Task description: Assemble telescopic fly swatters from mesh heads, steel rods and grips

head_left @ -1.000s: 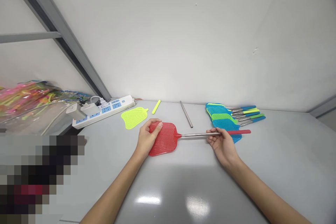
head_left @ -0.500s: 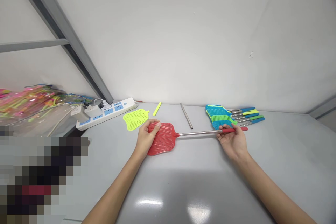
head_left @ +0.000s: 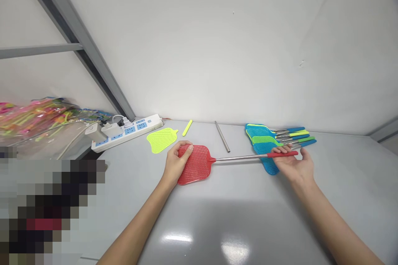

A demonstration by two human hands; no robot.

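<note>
A red fly swatter (head_left: 197, 165) spans the space between my two hands above the table. My left hand (head_left: 177, 163) pinches the left edge of its perforated head, thumb on top. At the other end, my right hand (head_left: 292, 165) is palm up under the red grip, its fingers curled around the grip and the thumb apart from it. A thin metal rod joins head and grip. Behind my right hand lies a pile of blue, green and yellow fly swatters (head_left: 259, 140), partly hidden by the hand and red grip.
Near the wall lie a yellow swatter head (head_left: 161, 140), a yellow handle sleeve (head_left: 187, 128) and a bare metal tube (head_left: 222, 137). A white power strip (head_left: 137, 129) with plugs stands at left. Beyond it are bagged colourful items (head_left: 34, 120).
My right hand has slid right along the red swatter toward the end of the grip, and its thumb has lifted away. My left hand keeps its hold on the head.
</note>
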